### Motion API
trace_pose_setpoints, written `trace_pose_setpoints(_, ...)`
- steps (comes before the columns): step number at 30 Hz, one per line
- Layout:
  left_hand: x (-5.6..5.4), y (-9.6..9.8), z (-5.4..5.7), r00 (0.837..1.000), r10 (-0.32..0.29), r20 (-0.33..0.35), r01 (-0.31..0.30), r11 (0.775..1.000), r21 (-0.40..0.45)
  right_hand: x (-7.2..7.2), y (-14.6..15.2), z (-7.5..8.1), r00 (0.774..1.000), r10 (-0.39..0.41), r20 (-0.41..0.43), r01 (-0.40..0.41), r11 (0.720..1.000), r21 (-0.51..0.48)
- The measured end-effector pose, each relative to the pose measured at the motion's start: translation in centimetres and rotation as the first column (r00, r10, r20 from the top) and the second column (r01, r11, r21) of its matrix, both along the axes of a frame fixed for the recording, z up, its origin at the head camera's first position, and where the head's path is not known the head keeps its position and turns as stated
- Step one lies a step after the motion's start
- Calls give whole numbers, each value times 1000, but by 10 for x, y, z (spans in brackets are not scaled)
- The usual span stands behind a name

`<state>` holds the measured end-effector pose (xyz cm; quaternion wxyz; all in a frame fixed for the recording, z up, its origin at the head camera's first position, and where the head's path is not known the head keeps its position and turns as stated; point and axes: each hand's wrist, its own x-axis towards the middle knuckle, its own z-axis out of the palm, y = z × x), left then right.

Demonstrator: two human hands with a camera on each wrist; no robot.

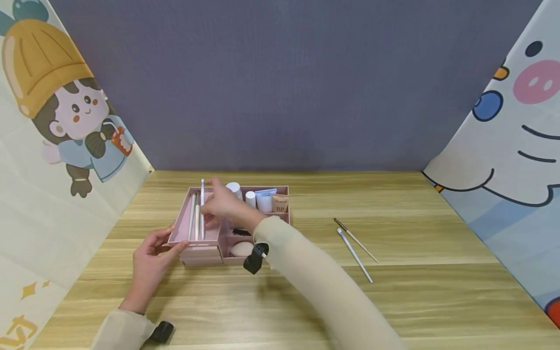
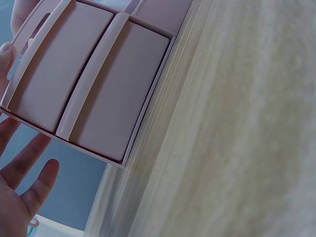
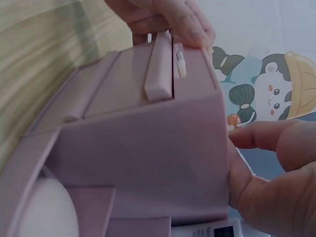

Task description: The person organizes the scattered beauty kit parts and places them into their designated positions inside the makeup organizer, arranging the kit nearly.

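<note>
A pink makeup organizer (image 1: 201,254) stands on the table, with two drawer fronts (image 2: 116,89) showing in the left wrist view. My left hand (image 1: 150,260) grips its front left corner, the thumb over the top edge and the fingers along the side. Over the organizer's top tray (image 1: 184,227), my right hand (image 1: 224,201) pinches a slim white makeup brush (image 1: 202,188) between thumb and fingers. Several other brushes (image 1: 192,217) lie lengthwise in that tray beside it. In the right wrist view the tray wall hides most of the pinched brush.
The organizer's right compartments hold white bottles (image 1: 250,200), a blue-white tube (image 1: 265,200), a tan BB tube (image 1: 280,203) and a pale rounded item (image 1: 242,249). Rightward on the wooden table lie a brown-tipped brush (image 1: 356,240) and a white brush (image 1: 355,255). Behind stands a grey-blue panel (image 1: 288,87).
</note>
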<state>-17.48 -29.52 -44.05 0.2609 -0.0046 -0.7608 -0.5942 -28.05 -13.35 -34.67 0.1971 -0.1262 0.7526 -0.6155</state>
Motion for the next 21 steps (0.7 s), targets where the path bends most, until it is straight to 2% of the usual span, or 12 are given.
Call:
trace_pose_setpoints(6,1,0,1,1000,2,17,-2,1000,-6,-3,-4,6,997,54,57,-60,992,111)
trace_pose_setpoints(12,1,-1,1,1000,8,28,-8,1000,-13,-4,-4,9,994,96,58,-105,977,183)
trace_pose_setpoints(21,0,-1,-1,1000,-1,21,1,1000,9,-5,-1,10,989,112,94,-125,981,147)
